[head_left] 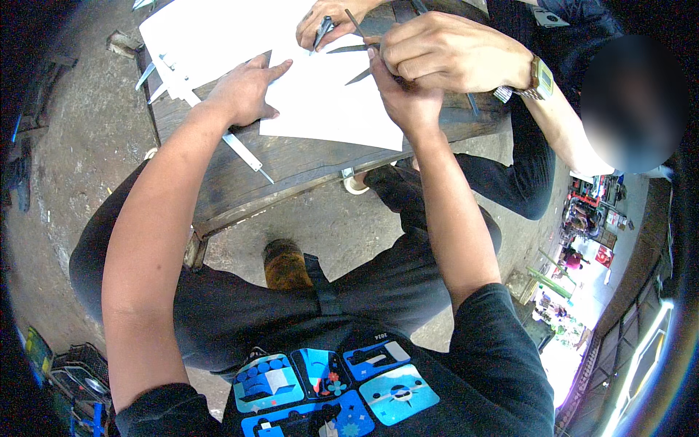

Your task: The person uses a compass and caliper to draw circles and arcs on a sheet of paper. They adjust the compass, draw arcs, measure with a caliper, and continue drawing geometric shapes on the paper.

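My left hand point(247, 91) lies with its fingers spread, pressing on a white paper sheet point(328, 116) on the wooden bench. My right hand point(411, 105) is closed round dark scissors point(351, 50), whose two blades stand apart over the sheet; their handles are hidden. A co-worker's hand point(437, 54) with a wristwatch point(540, 78) overlaps my right hand from above. Another hand of a co-worker point(338, 18) rests on the paper at the far side, holding a small dark tool I cannot make out. Beneath my left wrist lies a metal caliper point(242, 153), partly covered.
A larger white sheet point(196, 36) covers the far left of the bench point(291, 171). A roll of tape point(355, 183) sits below the bench's near edge. A brown cylindrical support point(284, 266) stands between my legs. A co-worker sits close at the right.
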A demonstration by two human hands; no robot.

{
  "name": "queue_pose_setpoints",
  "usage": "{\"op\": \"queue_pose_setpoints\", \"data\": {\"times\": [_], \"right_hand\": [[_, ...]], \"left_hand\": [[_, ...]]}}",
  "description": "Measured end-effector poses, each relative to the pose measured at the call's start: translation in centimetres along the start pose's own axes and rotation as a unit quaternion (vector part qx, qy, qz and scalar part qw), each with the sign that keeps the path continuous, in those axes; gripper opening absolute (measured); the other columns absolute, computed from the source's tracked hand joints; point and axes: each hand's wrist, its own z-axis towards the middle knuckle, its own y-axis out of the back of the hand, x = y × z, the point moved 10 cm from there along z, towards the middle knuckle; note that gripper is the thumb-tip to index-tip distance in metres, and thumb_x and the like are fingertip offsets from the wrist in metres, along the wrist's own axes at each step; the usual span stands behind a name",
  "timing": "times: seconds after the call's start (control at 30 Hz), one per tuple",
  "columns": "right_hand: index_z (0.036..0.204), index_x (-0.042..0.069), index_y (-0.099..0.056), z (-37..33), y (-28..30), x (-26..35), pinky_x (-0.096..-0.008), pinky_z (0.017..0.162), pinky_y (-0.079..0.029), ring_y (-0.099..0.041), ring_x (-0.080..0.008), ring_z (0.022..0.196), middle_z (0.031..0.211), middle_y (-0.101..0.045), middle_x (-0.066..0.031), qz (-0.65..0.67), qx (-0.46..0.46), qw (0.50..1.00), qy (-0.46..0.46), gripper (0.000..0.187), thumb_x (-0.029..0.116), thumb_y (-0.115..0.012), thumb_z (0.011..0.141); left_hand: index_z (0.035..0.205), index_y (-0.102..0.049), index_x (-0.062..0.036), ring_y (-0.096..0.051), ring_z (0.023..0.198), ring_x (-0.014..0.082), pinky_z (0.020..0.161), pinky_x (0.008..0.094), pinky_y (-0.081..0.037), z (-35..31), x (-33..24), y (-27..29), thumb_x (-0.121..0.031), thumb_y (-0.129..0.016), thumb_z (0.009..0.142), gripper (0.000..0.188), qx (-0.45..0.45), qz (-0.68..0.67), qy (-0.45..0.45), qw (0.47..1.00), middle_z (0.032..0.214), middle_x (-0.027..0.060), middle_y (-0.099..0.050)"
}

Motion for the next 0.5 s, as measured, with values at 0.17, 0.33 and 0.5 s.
{"op": "queue_pose_setpoints", "data": {"times": [0.17,0.33,0.5], "right_hand": [[0.09,0.003,-0.068,-0.17,-0.03,-0.28,-0.0267,0.066,-0.049,-0.063,-0.0129,0.077,0.084,-0.067,-0.0026,0.014,-0.004,1.0,-0.008,0.015,0.008,-0.081,0.086],[0.09,0.002,-0.068,-0.15,-0.27,-0.45,-0.0272,0.066,-0.049,-0.064,-0.0131,0.077,0.085,-0.068,-0.0028,0.019,-0.003,1.0,-0.014,0.015,0.009,-0.081,0.086],[0.089,0.003,-0.068,-0.13,-0.16,-0.33,-0.0281,0.066,-0.05,-0.064,-0.0134,0.076,0.084,-0.068,-0.0029,0.006,-0.005,1.0,-0.016,0.015,0.009,-0.081,0.086]], "left_hand": [[0.158,-0.034,-0.0266,-0.039,0.146,0.0288,0.123,0.0431,-0.037,-0.06,-0.06,0.07,-0.03,-0.088,0.075,0.099,0.0,0.003,0.003,1.0,0.161,0.0157,-0.033],[0.156,-0.036,-0.0235,-0.043,0.143,0.029,0.121,0.0439,-0.039,-0.1,0.18,0.1,-0.026,-0.088,0.076,0.095,-0.005,-0.035,0.008,0.999,0.157,0.0152,-0.039],[0.155,-0.032,-0.0167,-0.049,0.138,0.0309,0.119,0.0447,-0.042,0.05,0.33,0.45,-0.023,-0.089,0.074,0.099,-0.022,-0.06,0.0,0.998,0.151,0.0156,-0.046]]}}
